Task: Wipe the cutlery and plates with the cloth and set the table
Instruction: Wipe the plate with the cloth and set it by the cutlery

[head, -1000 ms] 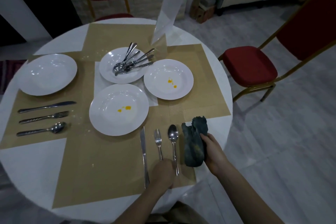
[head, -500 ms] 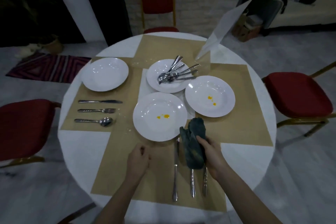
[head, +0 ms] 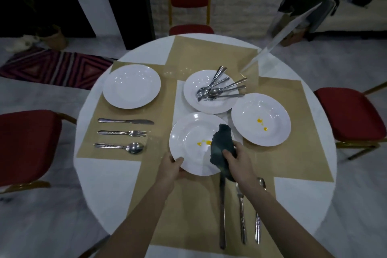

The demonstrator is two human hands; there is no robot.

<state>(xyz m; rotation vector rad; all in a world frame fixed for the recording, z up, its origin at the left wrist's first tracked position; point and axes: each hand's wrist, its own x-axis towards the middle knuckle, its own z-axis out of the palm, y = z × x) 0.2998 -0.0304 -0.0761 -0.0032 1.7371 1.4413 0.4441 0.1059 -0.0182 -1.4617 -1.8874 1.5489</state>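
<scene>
Round white table (head: 100,184) fills the view. Fork (head: 241,213) and spoon (head: 258,224) at 5 o'clock are partly hidden by the right forearm. Far plate (head: 194,88) holds piled cutlery (head: 219,90). Left hand (head: 170,166) grips the stained plate (head: 188,142) rim; right hand (head: 238,162) clutches a dark cloth (head: 221,144) on it.

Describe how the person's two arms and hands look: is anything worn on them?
Both forearms are bare up to the frame's lower edge, with no sleeves visible. The left hand and right hand wear no gloves; I see no watch, bracelet or ring.
</scene>
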